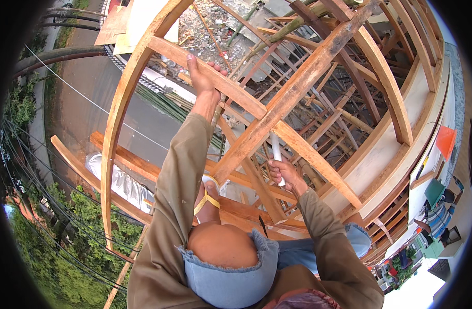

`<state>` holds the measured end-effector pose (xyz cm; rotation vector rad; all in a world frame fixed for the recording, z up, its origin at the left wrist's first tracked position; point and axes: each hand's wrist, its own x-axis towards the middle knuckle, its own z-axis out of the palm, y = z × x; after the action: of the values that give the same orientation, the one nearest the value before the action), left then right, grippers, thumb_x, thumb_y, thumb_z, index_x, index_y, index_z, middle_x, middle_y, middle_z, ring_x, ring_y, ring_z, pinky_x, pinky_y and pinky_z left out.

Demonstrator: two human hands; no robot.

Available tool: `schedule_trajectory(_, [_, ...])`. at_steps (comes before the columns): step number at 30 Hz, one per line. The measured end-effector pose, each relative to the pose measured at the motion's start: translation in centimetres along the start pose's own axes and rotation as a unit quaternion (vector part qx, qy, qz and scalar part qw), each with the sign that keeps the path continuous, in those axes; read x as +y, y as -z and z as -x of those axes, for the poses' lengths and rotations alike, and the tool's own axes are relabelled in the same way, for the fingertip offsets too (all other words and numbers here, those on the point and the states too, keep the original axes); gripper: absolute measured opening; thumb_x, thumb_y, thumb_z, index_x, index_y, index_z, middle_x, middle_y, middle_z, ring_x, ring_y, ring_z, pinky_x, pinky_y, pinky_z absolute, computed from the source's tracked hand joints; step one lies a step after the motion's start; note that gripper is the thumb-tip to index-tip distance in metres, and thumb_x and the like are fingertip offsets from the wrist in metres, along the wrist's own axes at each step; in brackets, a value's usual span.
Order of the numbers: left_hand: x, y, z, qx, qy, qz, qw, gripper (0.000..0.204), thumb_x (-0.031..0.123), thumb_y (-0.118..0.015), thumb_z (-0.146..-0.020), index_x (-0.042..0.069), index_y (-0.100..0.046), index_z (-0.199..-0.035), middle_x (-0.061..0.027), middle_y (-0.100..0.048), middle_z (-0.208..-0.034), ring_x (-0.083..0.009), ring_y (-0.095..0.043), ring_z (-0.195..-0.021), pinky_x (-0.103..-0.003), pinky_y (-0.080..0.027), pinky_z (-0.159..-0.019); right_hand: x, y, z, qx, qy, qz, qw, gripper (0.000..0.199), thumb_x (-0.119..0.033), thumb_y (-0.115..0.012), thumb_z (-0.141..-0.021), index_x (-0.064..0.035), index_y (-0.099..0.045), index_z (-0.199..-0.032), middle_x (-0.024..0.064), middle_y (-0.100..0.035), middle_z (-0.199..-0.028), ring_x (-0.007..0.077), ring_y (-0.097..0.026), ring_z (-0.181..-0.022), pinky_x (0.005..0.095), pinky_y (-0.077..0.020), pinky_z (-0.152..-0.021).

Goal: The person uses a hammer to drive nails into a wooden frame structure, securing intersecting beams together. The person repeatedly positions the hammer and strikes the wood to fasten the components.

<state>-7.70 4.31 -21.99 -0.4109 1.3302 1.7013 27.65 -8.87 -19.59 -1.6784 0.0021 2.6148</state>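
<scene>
My left hand (202, 77) is wrapped round a short wooden piece (236, 95), its thumb lying up along the near face. That piece runs from the curved rib at the left to a thick diagonal beam (303, 72), and its right end meets the beam. Lower and to the right, my right hand (285, 172) is closed on a white rod-like handle (275, 147). The handle's upper end goes out of sight at the beam, so whatever it carries there is hidden. Just right of the handle, another wooden strip (318, 159) slopes down from the beam.
Curved timber ribs (118, 113) frame this high spot. My sandalled foot (208, 195) rests beside the beam. Far below lie rubble (210, 31), a road (86, 103) and bamboo poles (164, 105). Cables (50, 221) cross trees at left; an orange sheet (445, 141) is at right.
</scene>
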Motion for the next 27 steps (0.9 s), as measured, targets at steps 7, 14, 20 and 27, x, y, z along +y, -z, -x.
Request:
schedule_trajectory(7, [0.0,0.3,-1.0,0.014,-0.003,-0.009,1.000,0.073,0.078,-0.047,-0.092,0.006,-0.048,-0.094,-0.0086,-0.049,-0.086,-0.0227,-0.054,-0.071,-0.042,-0.053,-0.062,-1.1,-2.2,-7.5,-0.189,-0.038,-0.218,0.957,0.026,-0.004,-0.061,-0.094,-0.0159,-0.052,-0.116,-0.0056,-0.043,-0.064,0.0036,-0.040,-0.045,0.0212,-0.0315,-0.035])
schedule_trajectory(14, [0.0,0.3,-0.5,-0.007,-0.020,-0.040,0.999,0.077,0.081,-0.047,-0.089,0.004,-0.049,-0.093,-0.0103,-0.051,-0.080,-0.0240,-0.054,-0.069,-0.042,-0.053,-0.063,-0.9,-4.0,-4.4,-0.122,0.056,-0.057,0.989,0.034,-0.006,-0.066,-0.090,-0.0104,-0.045,-0.116,-0.0036,-0.042,-0.065,0.0047,-0.038,-0.043,0.0233,-0.0314,-0.036])
schedule_trajectory(20, [0.2,-0.2,0.5,0.018,-0.001,-0.033,0.999,0.078,0.082,-0.048,-0.089,0.004,-0.050,-0.093,-0.0098,-0.051,-0.078,-0.0234,-0.055,-0.068,-0.039,-0.053,-0.063,-2.1,-2.4,-0.6,0.009,0.019,0.200,0.980,0.035,-0.012,-0.065,-0.092,-0.0051,-0.049,-0.122,0.0010,-0.049,-0.071,0.0097,-0.047,-0.048,0.0277,-0.0367,-0.039])
schedule_trajectory(27, [0.3,-0.2,0.1,0.004,0.024,-0.018,1.000,0.078,0.082,-0.049,-0.089,0.004,-0.052,-0.093,-0.0091,-0.054,-0.075,-0.0237,-0.060,-0.064,-0.039,-0.056,-0.062,-6.2,0.0,12.8,-0.004,0.064,0.610,0.790,0.042,-0.020,-0.069,-0.090,-0.0008,-0.059,-0.126,0.0133,-0.068,-0.097,0.0268,-0.066,-0.086,0.0405,-0.0508,-0.080])
